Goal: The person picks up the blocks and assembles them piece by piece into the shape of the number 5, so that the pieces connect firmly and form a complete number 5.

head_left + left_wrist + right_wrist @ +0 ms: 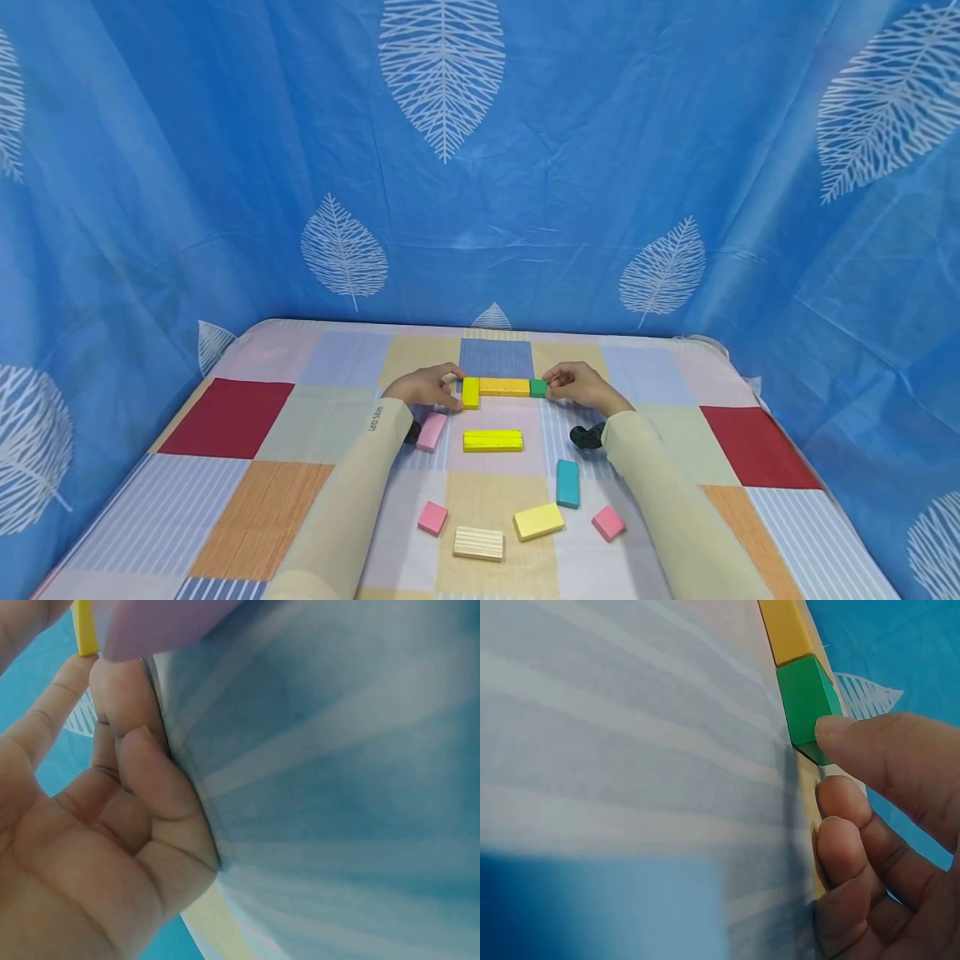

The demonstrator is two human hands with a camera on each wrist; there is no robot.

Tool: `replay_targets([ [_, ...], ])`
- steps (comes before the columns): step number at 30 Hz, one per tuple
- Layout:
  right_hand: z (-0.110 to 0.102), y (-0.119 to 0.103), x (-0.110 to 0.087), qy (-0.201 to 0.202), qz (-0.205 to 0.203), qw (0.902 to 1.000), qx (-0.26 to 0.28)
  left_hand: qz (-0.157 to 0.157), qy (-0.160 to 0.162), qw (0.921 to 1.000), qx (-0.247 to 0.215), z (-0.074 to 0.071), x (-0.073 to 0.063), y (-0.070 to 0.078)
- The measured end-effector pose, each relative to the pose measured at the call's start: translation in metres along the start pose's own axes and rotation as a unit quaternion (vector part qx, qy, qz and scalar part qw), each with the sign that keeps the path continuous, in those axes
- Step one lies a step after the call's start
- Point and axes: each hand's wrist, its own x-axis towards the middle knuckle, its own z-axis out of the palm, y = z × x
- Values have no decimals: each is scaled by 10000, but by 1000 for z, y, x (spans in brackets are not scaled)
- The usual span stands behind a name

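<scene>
My left hand point(426, 387) holds an upright-lying yellow block point(471, 393) at the left end of a short row, thumb near its front end and a finger near its back. An orange-yellow block point(504, 387) lies in the middle of the row, touching its neighbours. At the right end sits a small green block point(538, 388), which my right hand point(583, 387) pinches at its outer side. The right wrist view shows one fingertip on the green block point(806, 701), the other fingers curled against the cloth. In the left wrist view a pink block point(165, 622) partly hides the yellow one.
Nearer me lie a bright yellow block point(492, 441), a teal block point(567, 483), a pale yellow block point(538, 522), a striped block point(478, 543) and two pink cubes point(432, 518). A pink block point(431, 432) lies beside the left wrist. Blue curtain point(495, 208) stands behind the patchwork cloth.
</scene>
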Motion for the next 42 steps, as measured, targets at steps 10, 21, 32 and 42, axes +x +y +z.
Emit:
replay_targets([
  [10, 1, -1, 1, 14, 43, 10000, 18, 28, -2, 10000, 31, 0, 0, -1],
  [21, 1, 2, 1, -2, -43, 10000, 82, -69, -55, 9999, -75, 0, 6, -2],
  [32, -1, 0, -4, 73, -45, 9998, 161, 2, -81, 9998, -162, 0, 6, -1],
  [42, 0, -1, -13, 129, -48, 9979, 634, 475, -318, 9972, -478, -6, -1, -8],
])
